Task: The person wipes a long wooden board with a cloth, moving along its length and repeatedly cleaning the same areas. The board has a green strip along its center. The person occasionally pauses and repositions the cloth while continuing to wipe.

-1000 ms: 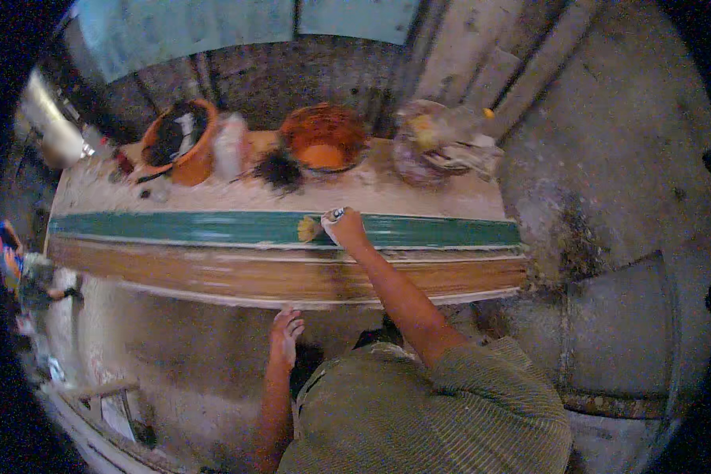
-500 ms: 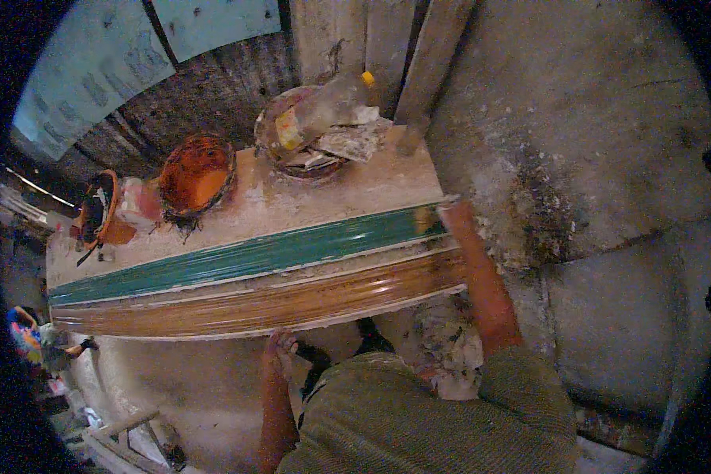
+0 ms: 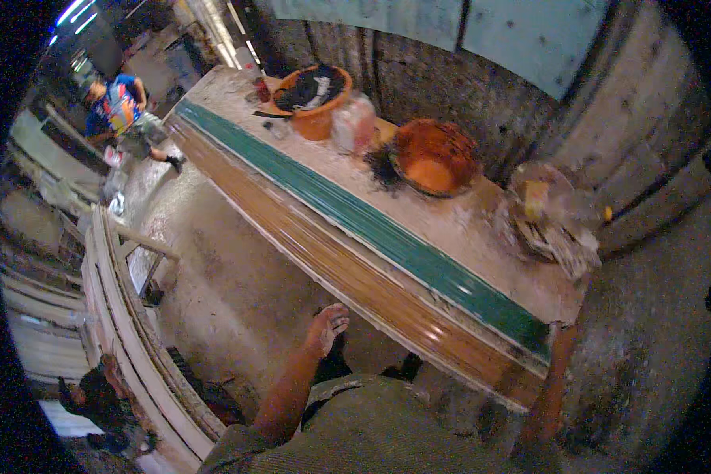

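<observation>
Two long glossy moulds lie side by side along the table's near side, a green mould (image 3: 387, 237) and a brown mould (image 3: 355, 268), both with whitish edges. My right hand (image 3: 562, 338) is at the right end of the green mould. Its fingers are blurred, so I cannot make out whether it holds anything. My left hand (image 3: 329, 325) hovers just off the near edge of the brown mould, fingers curled in with nothing visible in them.
On the dusty table (image 3: 482, 257) stand an orange tub (image 3: 316, 122) with dark contents, a whitish bag (image 3: 355, 126), a stained orange basin (image 3: 434, 162) and a clear bottle (image 3: 565, 205) on scraps. One person (image 3: 122, 110) is far left; another (image 3: 103, 403) lower left, beside long pale strips (image 3: 126, 316).
My view has swung left, so the table slants down to the right and more of the room shows. My left hand has come away from the brown mould's edge; my right stays at the end.
</observation>
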`<state>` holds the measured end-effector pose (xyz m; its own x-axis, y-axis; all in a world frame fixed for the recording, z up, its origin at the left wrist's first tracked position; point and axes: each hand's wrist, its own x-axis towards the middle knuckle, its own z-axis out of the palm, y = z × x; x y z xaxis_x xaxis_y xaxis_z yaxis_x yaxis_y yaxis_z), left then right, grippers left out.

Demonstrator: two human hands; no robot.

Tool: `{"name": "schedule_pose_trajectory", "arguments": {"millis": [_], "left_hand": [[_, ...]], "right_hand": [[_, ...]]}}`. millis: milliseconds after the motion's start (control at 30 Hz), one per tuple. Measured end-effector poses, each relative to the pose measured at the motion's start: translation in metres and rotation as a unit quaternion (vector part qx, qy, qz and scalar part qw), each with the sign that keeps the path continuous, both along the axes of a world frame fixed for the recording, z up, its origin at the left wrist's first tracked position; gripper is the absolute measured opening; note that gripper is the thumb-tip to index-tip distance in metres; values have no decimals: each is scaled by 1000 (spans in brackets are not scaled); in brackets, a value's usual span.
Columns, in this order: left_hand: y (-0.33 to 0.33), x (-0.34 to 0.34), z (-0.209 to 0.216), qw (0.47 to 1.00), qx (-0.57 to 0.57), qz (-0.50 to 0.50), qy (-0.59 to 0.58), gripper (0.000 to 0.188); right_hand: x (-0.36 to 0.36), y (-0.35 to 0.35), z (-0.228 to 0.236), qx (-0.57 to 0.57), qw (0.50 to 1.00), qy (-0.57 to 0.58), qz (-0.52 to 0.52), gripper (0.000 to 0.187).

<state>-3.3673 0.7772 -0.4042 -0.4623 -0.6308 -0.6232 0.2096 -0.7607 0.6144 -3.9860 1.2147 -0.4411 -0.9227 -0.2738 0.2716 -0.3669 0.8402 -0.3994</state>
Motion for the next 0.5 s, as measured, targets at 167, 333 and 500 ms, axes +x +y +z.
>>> {"name": "schedule_pose_trajectory", "arguments": {"millis": [167, 333, 500], "left_hand": [[-90, 31, -2, 997, -46, 57, 10, 44], [-193, 100, 1, 997, -28, 65, -2, 38], [-282, 179, 44, 996, -53, 71, 13, 33]], "right_hand": [[114, -220, 44, -176, 949, -248, 86, 24], [247, -452, 79, -343, 848, -401, 49, 20], [324, -666, 64, -321, 861, -375, 123, 22]]}}
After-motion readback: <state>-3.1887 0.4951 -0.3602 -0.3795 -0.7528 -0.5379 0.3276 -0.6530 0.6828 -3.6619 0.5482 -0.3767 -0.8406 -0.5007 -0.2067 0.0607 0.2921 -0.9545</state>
